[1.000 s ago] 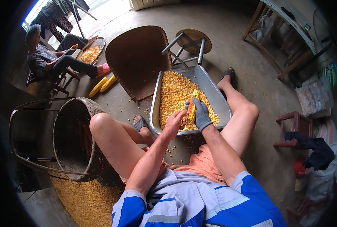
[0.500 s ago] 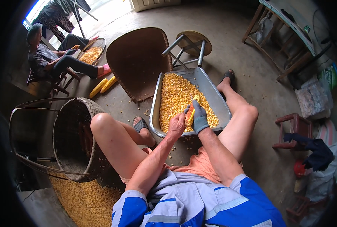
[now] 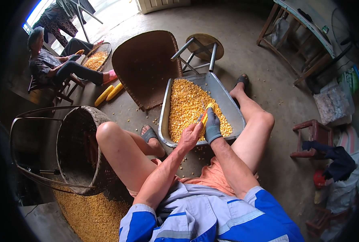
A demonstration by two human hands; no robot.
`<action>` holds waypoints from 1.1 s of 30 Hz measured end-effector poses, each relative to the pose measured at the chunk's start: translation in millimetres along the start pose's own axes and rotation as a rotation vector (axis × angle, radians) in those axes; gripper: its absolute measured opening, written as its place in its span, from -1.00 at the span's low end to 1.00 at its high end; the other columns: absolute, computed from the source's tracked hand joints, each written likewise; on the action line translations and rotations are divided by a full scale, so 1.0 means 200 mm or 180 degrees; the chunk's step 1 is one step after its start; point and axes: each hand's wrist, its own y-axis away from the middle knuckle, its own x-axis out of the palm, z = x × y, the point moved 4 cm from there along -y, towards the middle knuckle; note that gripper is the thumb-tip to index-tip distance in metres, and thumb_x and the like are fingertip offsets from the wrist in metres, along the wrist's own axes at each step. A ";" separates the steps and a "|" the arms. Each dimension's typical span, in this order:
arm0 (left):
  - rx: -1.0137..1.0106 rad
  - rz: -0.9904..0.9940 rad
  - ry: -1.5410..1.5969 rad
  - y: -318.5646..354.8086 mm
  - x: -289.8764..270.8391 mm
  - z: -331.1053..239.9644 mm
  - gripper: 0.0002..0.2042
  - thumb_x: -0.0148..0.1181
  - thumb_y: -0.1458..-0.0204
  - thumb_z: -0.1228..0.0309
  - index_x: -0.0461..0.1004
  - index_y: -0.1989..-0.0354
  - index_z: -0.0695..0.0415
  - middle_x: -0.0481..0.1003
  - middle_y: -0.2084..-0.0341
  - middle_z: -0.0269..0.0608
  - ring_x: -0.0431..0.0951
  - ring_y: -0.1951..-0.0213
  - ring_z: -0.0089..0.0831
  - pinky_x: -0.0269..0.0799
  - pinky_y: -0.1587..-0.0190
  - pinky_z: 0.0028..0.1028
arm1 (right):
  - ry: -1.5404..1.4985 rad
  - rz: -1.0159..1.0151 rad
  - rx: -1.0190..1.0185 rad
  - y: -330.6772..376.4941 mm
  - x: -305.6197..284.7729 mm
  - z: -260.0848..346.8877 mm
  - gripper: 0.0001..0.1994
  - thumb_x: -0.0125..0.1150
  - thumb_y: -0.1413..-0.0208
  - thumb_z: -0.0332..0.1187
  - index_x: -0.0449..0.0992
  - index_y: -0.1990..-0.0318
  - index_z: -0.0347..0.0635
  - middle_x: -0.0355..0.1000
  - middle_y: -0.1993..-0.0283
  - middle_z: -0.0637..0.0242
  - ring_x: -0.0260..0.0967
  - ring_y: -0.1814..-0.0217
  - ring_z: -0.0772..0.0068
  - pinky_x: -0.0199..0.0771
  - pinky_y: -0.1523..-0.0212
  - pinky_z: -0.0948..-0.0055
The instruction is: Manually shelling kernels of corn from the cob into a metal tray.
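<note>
Between my hands is a corn cob point(image 3: 204, 119), partly stripped, with yellow kernels and an orange bare strip. My bare left hand point(image 3: 190, 136) closes on its lower end. Around its upper right side wraps my right hand point(image 3: 213, 126), in a grey glove. A thin pointed sliver sticks up beside the cob's tip; I cannot make out what it belongs to. Just below the hands stands a grey metal tub point(image 3: 236, 111), with loose corn kernels point(image 3: 183, 103) heaped in it. Some fingers are hidden behind the cob.
Left of my knee a wicker basket point(image 3: 103, 117) lies tilted beside a kernel pile point(image 3: 88, 213). A brown woven scoop point(image 3: 145, 64) and a stool point(image 3: 205, 46) stand beyond the tub. Two whole cobs point(image 3: 109, 93) lie near a seated person point(image 3: 46, 60). A red stool point(image 3: 312, 139) is at right.
The cob has turned in my hands, so less of its orange bare strip shows. My left hand has shifted slightly down along it. The tub and basket stay in place.
</note>
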 end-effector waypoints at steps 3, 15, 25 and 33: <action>0.0029 -0.0139 0.0382 -0.01 -0.02 0.03 -0.60 -0.08 -0.22 0.06 0.46 0.44 0.13 0.30 0.69 -0.49 0.19 0.67 -0.68 0.07 0.63 -0.61 | -0.0107 -0.0042 0.0058 0.06 0.04 0.03 -0.60 0.05 -0.16 0.03 0.37 0.37 -0.17 0.38 0.52 0.34 0.33 0.57 0.49 0.36 0.55 0.52; -0.0092 -0.0076 -0.0481 -0.01 -0.05 0.02 -0.53 -0.02 -0.17 0.02 0.52 0.36 0.27 0.39 0.65 -0.43 0.32 0.56 -0.64 0.23 0.53 -0.54 | 0.0051 0.0419 -0.0093 0.09 0.05 0.00 -0.63 0.06 -0.17 0.01 0.37 0.29 -0.16 0.39 0.45 0.35 0.34 0.48 0.52 0.40 0.44 0.53; -0.0212 -0.0287 0.0294 -0.02 -0.05 -0.02 -0.57 -0.08 -0.22 0.06 0.48 0.44 0.19 0.34 0.66 -0.49 0.23 0.60 -0.70 0.15 0.57 -0.58 | 0.0208 0.0190 -0.0293 0.12 0.04 0.03 -0.60 0.02 -0.18 0.05 0.41 0.28 -0.16 0.40 0.40 0.36 0.34 0.42 0.54 0.38 0.38 0.55; 0.0126 -0.0357 -0.0392 -0.04 -0.06 0.00 -0.56 -0.06 -0.22 0.11 0.43 0.53 0.24 0.27 0.67 -0.51 0.17 0.57 -0.68 0.12 0.54 -0.55 | 0.0835 0.0275 -0.0516 0.16 0.06 0.00 -0.56 -0.07 -0.23 0.04 0.47 0.19 -0.21 0.37 0.36 0.35 0.21 0.32 0.56 0.29 0.31 0.51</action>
